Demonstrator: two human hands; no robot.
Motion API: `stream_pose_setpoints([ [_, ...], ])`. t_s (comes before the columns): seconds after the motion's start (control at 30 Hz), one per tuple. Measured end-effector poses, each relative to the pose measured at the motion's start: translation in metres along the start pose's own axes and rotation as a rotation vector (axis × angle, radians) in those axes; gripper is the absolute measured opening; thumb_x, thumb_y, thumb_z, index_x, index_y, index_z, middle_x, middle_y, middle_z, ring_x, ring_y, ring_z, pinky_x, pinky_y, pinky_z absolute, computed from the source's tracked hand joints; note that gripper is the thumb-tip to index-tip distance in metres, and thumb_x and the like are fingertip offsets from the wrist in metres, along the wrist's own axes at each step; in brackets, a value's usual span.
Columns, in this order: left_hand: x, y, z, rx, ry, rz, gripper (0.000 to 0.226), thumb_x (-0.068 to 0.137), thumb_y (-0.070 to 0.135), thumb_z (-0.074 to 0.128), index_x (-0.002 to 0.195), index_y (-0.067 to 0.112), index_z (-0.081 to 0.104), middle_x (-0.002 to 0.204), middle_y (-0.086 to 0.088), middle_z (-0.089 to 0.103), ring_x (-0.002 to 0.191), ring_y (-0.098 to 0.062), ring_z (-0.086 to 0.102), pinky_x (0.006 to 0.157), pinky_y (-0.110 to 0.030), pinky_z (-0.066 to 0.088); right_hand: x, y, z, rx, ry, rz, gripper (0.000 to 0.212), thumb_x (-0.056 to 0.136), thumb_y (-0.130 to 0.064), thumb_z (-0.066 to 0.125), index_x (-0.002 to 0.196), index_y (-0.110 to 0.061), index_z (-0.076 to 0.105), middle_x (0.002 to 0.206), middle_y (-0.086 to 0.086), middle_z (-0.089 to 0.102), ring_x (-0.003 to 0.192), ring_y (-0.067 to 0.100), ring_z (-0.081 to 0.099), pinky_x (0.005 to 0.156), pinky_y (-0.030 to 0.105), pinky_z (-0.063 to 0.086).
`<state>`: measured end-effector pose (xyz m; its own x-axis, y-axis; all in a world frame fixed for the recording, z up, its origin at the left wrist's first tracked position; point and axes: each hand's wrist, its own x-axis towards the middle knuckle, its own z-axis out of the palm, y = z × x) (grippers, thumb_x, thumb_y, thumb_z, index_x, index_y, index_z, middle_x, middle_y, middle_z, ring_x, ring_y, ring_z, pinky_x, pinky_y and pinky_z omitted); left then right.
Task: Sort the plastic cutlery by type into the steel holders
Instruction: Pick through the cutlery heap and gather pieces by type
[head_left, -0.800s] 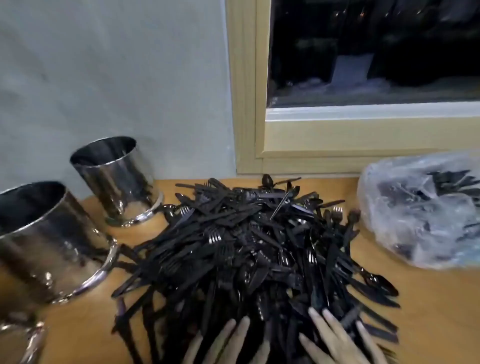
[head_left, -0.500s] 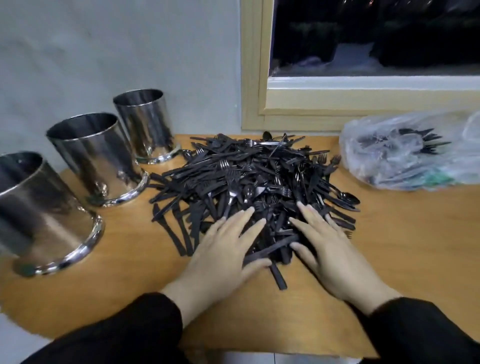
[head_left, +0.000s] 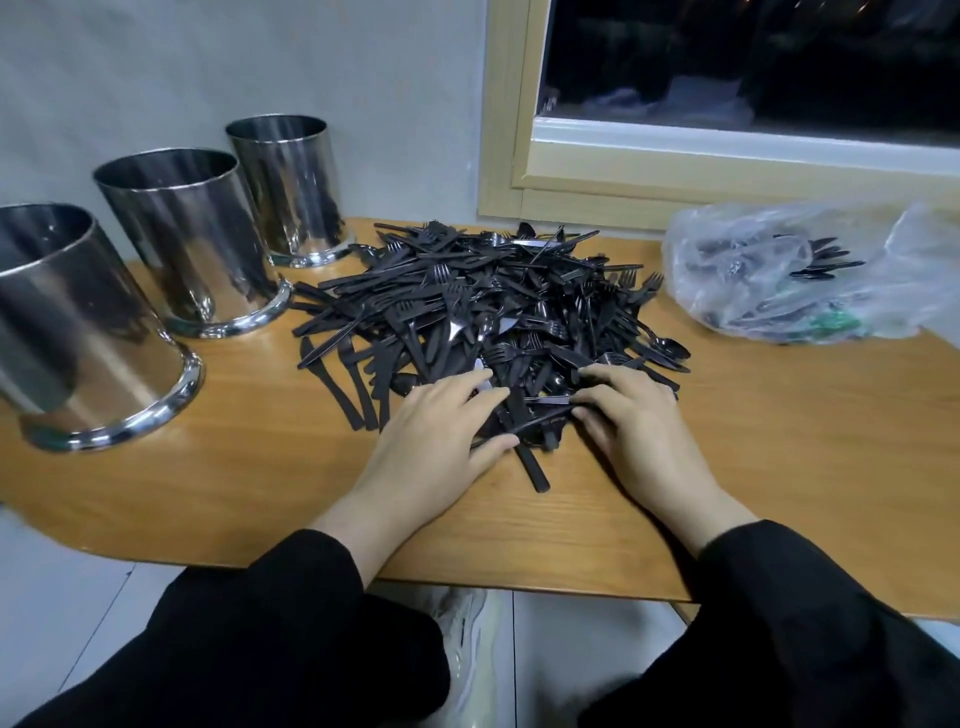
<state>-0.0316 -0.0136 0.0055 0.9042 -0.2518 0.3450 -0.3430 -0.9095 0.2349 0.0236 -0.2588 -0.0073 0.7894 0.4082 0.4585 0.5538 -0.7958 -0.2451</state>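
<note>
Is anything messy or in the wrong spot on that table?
Yes. The black cutlery lies in one tangled pile on the table, forks, knives and spoons mixed, a few knives strayed off its left edge. The three steel holders stand upright. More cutlery sits in the plastic bag.

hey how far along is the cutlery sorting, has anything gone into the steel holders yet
Barely started. No cutlery shows above the rims of the three steel holders; their insides are mostly hidden. The black cutlery pile lies mixed on the table. The left hand and right hand rest on its near edge. All sorting remains, plus the plastic bag holding more cutlery.
</note>
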Motion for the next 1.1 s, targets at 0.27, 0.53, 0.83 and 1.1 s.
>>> stream_pose_setpoints([
  [0.27, -0.006, -0.01, -0.005, -0.386, 0.588, -0.152, 0.031, 0.1, 0.032, 0.056, 0.113, 0.009, 0.072, 0.109, 0.005, 0.064, 0.101, -0.012, 0.06, 0.092, -0.026, 0.049, -0.004, -0.003, -0.012, 0.26, 0.255, 0.159, 0.006, 0.093, -0.015, 0.069, 0.098, -0.015, 0.072, 0.093, -0.008, 0.064, 0.09, 0.009, 0.057, 0.084, 0.029, 0.047],
  [0.53, 0.009, 0.028, -0.025, -0.982, 0.263, -0.591, 0.027, 0.104, 0.034, 0.053, 0.092, 0.027, 0.076, 0.087, 0.007, 0.076, 0.082, -0.013, 0.069, 0.078, -0.035, 0.058, -0.007, -0.06, -0.007, 0.563, 0.23, 0.201, 0.009, 0.091, -0.009, 0.072, 0.084, -0.015, 0.07, 0.071, -0.005, 0.063, 0.064, 0.003, 0.057, 0.061, 0.011, 0.04],
  [0.83, 0.0, 0.001, -0.026, -1.239, 0.573, -0.65, 0.03, 0.112, 0.02, 0.037, 0.092, 0.014, 0.059, 0.068, -0.004, 0.061, 0.06, -0.022, 0.061, 0.058, -0.032, 0.054, -0.028, -0.08, 0.007, 0.181, -0.042, 0.137, 0.061, 0.082, -0.061, 0.063, 0.126, -0.02, 0.064, 0.093, -0.016, 0.055, 0.09, 0.014, 0.057, 0.081, 0.024, 0.045],
  [1.1, -0.012, -0.007, -0.013, -1.168, 0.484, -0.648, 0.028, 0.112, 0.02, 0.037, 0.101, 0.017, 0.062, 0.07, -0.006, 0.043, 0.054, -0.019, 0.033, 0.052, -0.038, 0.029, -0.029, -0.075, 0.014, 0.09, 0.032, 0.152, 0.027, 0.086, -0.018, 0.078, 0.112, -0.01, 0.074, 0.089, -0.002, 0.065, 0.08, 0.021, 0.063, 0.07, 0.017, 0.037],
])
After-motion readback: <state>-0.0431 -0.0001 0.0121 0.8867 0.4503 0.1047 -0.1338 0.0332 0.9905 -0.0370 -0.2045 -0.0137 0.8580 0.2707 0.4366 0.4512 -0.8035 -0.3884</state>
